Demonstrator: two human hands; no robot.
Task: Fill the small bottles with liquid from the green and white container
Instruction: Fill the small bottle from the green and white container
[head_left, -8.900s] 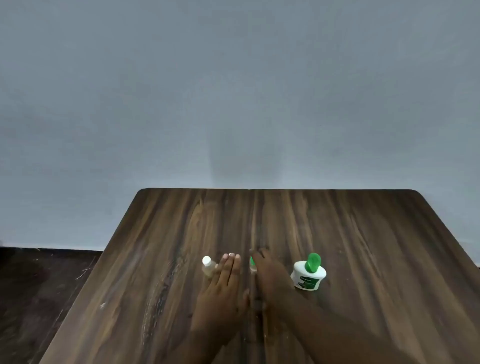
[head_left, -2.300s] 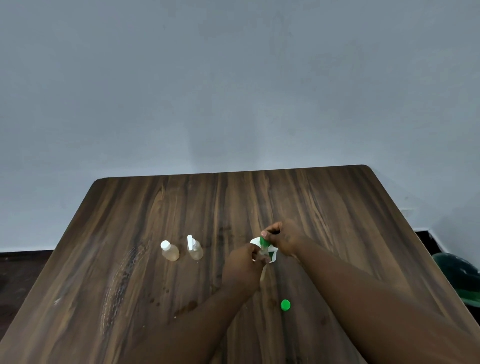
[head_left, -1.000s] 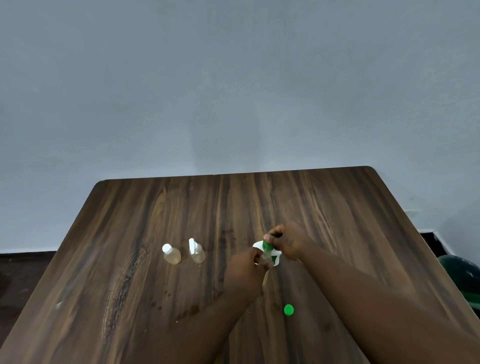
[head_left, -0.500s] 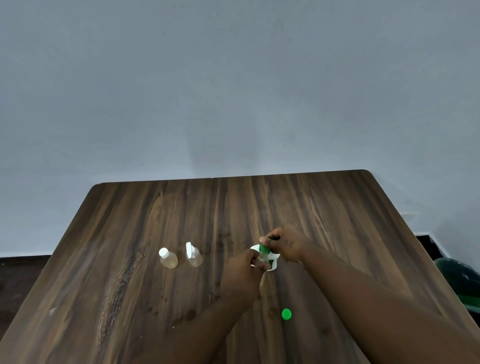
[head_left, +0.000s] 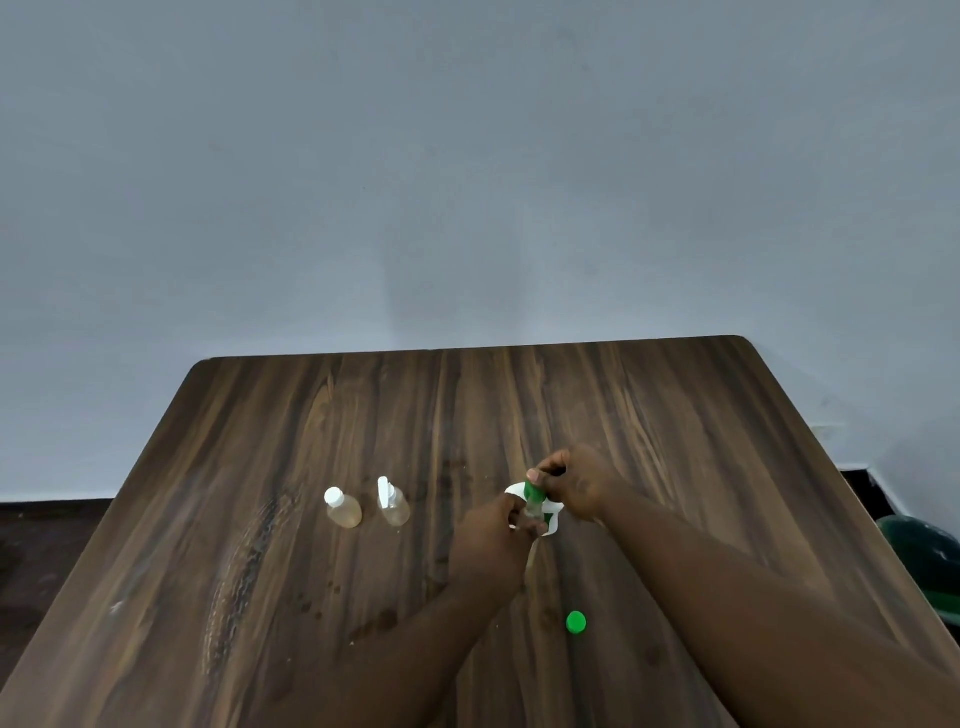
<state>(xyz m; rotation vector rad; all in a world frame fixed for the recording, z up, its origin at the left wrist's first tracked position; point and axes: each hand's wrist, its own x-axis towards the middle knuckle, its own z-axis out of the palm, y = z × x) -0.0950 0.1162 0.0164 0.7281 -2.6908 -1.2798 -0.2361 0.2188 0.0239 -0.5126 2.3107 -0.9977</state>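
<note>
Head view: right hand (head_left: 582, 483) tips container (head_left: 552, 518), spout seemingly down into bottle (head_left: 533, 512).

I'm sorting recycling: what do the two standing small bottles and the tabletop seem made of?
Left bottle and right bottle: probably clear plastic, see-through walls showing pale yellowish liquid, opaque white tops. Table: wood or wood-look laminate, dark streaked grain, slight sheen.

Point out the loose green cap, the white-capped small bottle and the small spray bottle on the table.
green cap (head_left: 575, 622): head view, centre of its round top.
white-capped small bottle (head_left: 347, 515): head view, its yellowish body below the cap.
small spray bottle (head_left: 396, 511): head view, its clear body below the white sprayer.
</note>
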